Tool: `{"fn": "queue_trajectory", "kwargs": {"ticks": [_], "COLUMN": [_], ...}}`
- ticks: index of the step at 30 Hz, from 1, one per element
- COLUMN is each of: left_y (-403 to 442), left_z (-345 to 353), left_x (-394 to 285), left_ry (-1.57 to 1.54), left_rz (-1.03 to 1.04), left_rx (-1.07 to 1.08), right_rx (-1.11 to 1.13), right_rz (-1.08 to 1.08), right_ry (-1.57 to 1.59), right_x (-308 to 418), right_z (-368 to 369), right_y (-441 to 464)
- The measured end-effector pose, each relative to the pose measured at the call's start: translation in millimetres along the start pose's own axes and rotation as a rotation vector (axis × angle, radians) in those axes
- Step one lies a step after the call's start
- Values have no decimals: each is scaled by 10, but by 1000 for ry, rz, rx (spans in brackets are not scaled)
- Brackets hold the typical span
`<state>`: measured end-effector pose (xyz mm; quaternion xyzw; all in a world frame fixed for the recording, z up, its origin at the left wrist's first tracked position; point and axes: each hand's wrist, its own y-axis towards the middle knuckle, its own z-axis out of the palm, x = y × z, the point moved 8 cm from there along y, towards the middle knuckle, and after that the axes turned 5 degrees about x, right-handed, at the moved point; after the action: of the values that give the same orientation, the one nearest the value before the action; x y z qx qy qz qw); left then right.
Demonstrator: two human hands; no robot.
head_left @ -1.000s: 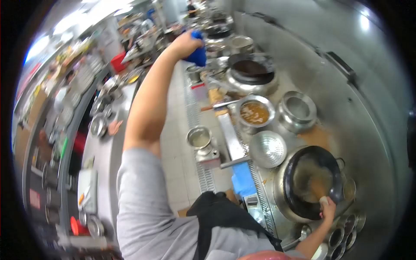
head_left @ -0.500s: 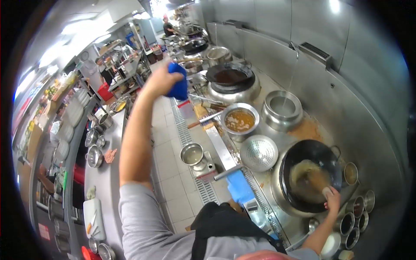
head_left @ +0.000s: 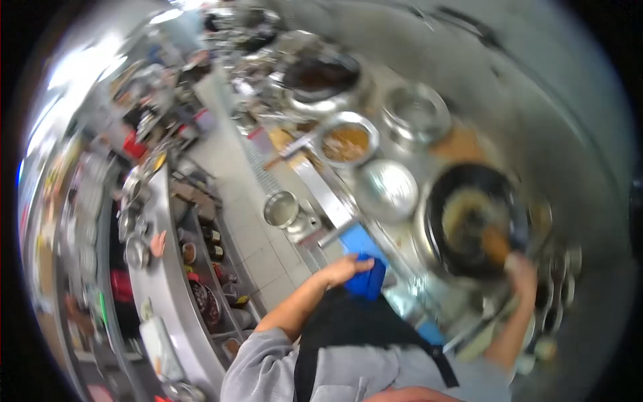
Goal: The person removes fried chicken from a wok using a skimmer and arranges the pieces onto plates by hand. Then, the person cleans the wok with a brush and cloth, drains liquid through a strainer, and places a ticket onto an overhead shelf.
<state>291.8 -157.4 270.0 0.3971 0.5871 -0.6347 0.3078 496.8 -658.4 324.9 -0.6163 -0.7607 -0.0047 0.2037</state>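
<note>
In the head view my left hand point(head_left: 343, 270) is closed on a folded blue cloth point(head_left: 368, 280), close in front of the black apron point(head_left: 362, 318). At the right, my right hand point(head_left: 522, 275) grips the handle of a brown wok brush point(head_left: 494, 244). The brush's bristle end rests inside a large black wok point(head_left: 439, 214) that holds some cloudy liquid. Motion blur smears the right fingers and the wok's contents. Just left of the wok lies a perforated metal strainer point(head_left: 385, 191), its handle pointing toward my left hand.
Beyond the strainer stand a bowl of brown liquid point(head_left: 345, 143) and a metal pot point(head_left: 415, 114). Farther back sits another wok point(head_left: 321, 74). Several small metal containers point(head_left: 561, 288) crowd the right edge. At left runs a steel counter point(head_left: 181, 295) with shelves beneath; a small pot point(head_left: 281, 209) stands near the walkway.
My left hand has come down and back from its raised reach, bringing the blue cloth to the apron. My right hand keeps the brush in the wok. The view has tilted and blurred.
</note>
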Motion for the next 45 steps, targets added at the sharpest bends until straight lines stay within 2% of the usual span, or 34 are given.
{"fn": "queue_trajectory", "kwargs": {"ticks": [1,2,3,4,5,6,7,8,9,10,11,12,14,15,16,19,21,23,25,26,29,31,33,37,39,40,43,44,45], "left_y": [129,178,321,502,638,854,1065,1169,1181,1240,1278,1305,1474,1502,1540,1678,1733,1725,1795,1800,1768,1805,1862,1875,1865,1901,2009,2077,2073], "left_z": [160,321,453,632,812,948,1060,1181,1314,1451,1532,1647,1790,1874,1935,2067,2060,2052,2043,2039,1998,1979,1992,2018,2001,1981,1915,1889,1869], "left_x": [42,-14,-155,-210,-203,-114,-61,-83,-121,-239,-303,-312,-238,-171,-159,-71,-72,-126,-71,-88,-144,-56,21,-9,-7,-34,26,50,105], "left_ry": [47,11,-12,-87,-167,-209,-255,-284,-276,-270,-267,-281,-225,-195,-310,-403,-353,-326,-408,-437,-438,-422,-452,-455,-410,-416,-404,-384,-350], "left_rz": [0,-86,-160,-171,-184,-172,-145,-163,-162,-156,-155,-201,-155,-143,-169,-181,-185,-173,-130,-102,-69,-85,-85,-89,-106,-75,-18,-18,-31], "left_rx": [24,55,76,127,158,176,179,184,189,190,189,287,282,281,257,309,277,239,230,240,231,225,248,289,326,306,276,289,311], "right_rx": [-72,-325,-282,-204,-268,-109,-166,-321,-166,-106,-41,-8,-19,17,-78,-324,-209,-99,-289,-138,102,-2,-171,-340,-111,-135,-83,58,-19], "right_rz": [160,37,141,345,302,349,302,143,130,94,59,64,53,101,218,298,352,242,-136,-121,42,116,355,283,285,205,203,360,432], "right_ry": [553,474,601,777,675,763,674,424,331,334,338,343,312,395,412,485,865,869,518,503,256,58,213,323,267,198,172,190,198], "right_x": [54,81,-39,195,373,598,670,933,1145,1191,1176,1015,343,108,23,281,820,1261,1444,1501,978,453,270,891,1324,1421,812,706,525], "right_z": [-92,-153,70,207,322,527,780,734,730,658,616,497,393,324,289,408,674,838,805,690,489,262,172,654,763,732,652,450,366], "right_y": [100,187,508,568,703,765,907,809,576,315,97,-44,-99,2,90,680,840,815,544,262,-174,31,385,835,551,289,-89,-34,83]}}
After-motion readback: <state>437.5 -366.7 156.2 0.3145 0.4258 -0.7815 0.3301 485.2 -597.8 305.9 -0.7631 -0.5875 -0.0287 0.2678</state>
